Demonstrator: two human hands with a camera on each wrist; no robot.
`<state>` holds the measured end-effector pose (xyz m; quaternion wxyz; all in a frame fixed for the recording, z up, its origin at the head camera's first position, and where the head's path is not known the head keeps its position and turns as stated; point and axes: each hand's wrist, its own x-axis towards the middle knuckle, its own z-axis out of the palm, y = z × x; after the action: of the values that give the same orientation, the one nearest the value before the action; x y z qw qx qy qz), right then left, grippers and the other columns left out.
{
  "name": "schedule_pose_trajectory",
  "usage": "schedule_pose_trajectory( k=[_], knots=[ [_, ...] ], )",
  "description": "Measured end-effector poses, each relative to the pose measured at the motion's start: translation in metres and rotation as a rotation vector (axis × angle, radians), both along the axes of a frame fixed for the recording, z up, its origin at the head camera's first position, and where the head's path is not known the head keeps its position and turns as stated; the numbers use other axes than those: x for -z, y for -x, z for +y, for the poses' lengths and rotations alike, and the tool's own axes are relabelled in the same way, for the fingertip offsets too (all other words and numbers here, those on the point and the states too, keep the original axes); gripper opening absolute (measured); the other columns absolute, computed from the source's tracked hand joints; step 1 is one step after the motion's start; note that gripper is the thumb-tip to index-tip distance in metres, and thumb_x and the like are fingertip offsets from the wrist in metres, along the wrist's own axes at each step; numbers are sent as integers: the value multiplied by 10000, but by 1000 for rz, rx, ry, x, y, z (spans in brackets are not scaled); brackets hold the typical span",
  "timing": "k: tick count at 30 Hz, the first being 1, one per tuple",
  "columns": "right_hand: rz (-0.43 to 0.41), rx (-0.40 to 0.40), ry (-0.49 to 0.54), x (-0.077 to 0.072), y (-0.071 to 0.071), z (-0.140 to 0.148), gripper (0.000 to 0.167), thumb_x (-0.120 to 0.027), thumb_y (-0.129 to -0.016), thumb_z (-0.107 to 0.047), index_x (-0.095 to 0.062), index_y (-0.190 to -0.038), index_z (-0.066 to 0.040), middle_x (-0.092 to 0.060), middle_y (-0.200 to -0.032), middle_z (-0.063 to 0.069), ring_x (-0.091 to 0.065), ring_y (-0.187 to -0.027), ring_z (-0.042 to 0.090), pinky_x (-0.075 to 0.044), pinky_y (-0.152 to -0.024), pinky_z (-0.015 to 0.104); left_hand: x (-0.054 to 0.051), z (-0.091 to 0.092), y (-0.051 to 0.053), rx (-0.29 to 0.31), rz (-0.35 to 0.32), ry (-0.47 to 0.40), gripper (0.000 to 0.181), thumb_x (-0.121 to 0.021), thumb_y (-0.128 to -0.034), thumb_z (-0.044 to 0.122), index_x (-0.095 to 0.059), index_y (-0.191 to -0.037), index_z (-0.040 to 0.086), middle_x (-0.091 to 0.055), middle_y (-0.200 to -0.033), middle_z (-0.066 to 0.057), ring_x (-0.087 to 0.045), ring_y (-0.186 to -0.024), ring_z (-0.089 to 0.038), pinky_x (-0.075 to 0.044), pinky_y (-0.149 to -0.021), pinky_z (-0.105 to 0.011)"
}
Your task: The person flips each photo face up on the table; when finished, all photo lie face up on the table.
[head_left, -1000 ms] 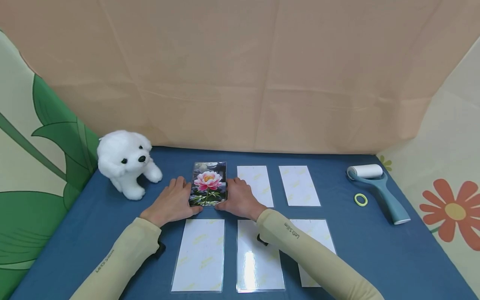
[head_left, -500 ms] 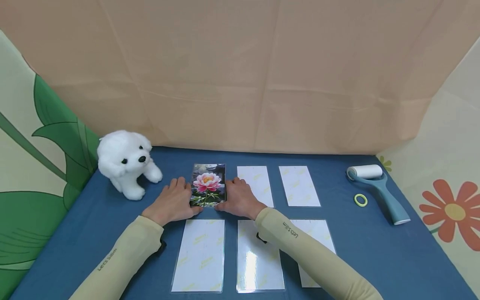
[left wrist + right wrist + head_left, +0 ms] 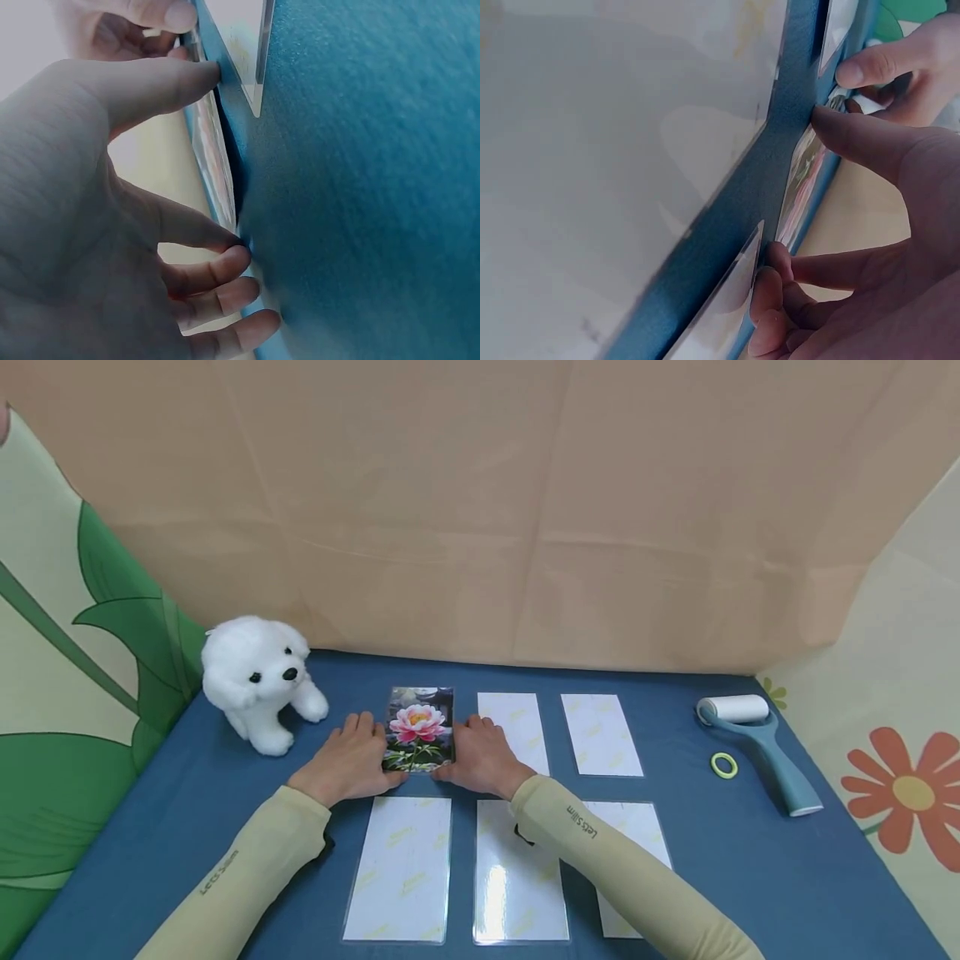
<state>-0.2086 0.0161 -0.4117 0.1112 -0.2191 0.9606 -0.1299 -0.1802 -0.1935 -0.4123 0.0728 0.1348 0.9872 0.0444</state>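
Note:
A photo card (image 3: 418, 735) with a pink flower lies at the back left of the blue table, picture side up. My left hand (image 3: 347, 766) grips its left side and lower left corner. On the opposite side, my right hand (image 3: 486, 757) holds the right edge, its thumb at the lower right corner. Thumb and fingers span the card's edge (image 3: 217, 169) in the left wrist view, where a dark shadow shows under it. The right wrist view shows the same card (image 3: 801, 187) between thumb and fingertips.
White face-down cards lie in two rows: one (image 3: 517, 727) beside my right hand, another (image 3: 602, 735) farther right, others (image 3: 401, 868) in front. My right sleeve (image 3: 622, 860) partly covers the front row. A plush dog (image 3: 258, 681), lint roller (image 3: 765, 747) and tape ring (image 3: 723, 766) stand around.
The flower card has shifted very slightly toward me between both hands, which keep their hold. The head view has tilted a little.

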Motion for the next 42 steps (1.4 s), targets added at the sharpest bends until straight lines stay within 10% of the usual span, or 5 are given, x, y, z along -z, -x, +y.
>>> schedule_pose_trajectory(
  k=[9,27,42],
  knots=[
    [-2,19,53,-1,-3,6,696,-762,-875,-482,-609,-1345,8,-581,-1251,157,-511,-1128,291,-401,-1038,459,-6,-2,-5,-7,0,-15,893,-738,-870,513,-478,-1370,-179,-483,-1258,-308,-446,-1140,-429,-443,-967,-588],
    [292,3,250,-13,-28,70,486,-673,-958,-196,-542,-1386,-5,-620,-1117,123,-594,-992,261,-538,-830,388,-20,33,-21,74,177,-132,787,-753,-905,389,-424,-1485,-28,-478,-1374,-290,-484,-1231,-435,-449,-1005,-576],
    [367,63,231,-5,-31,106,424,-698,-930,-152,-596,-1315,-6,-624,-1091,125,-616,-957,270,-537,-799,405,-22,52,-14,162,164,-189,725,-689,-963,370,-420,-1485,-56,-469,-1422,-287,-459,-1307,-462,-402,-1045,-591]
  ],
)
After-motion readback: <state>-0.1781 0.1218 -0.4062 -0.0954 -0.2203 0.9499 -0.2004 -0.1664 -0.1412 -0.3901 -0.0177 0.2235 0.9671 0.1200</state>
